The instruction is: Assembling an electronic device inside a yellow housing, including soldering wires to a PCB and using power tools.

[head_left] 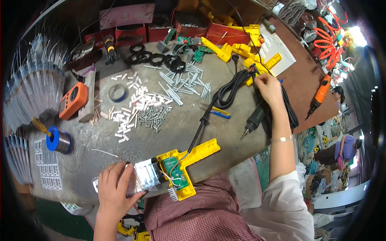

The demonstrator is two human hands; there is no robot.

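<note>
My left hand (113, 184) curls over a silver foil-wrapped cylinder (146, 175) at the table's near edge. The cylinder's black collar meets a yellow half-housing (203, 150), which lies with its inside up. A green circuit board (169, 163) with wires sits in the housing, and a black power cord (198, 135) runs out of it. Farther off to the right, my right hand (270, 90) is closed in a pinch beside the coiled cord and a yellow plastic part (250, 63). What its fingertips hold is hidden. Below that wrist lies a dark electric screwdriver (255, 119).
White tubes (140, 98), screws (155, 116) and metal rods (185, 85) lie mid-table. A blue-yellow cutter knife (220, 112) is near the cord. Left are a solder spool (59, 141) and orange meter (74, 100). An orange screwdriver (321, 93) hangs right. Red bins (130, 36) line the back.
</note>
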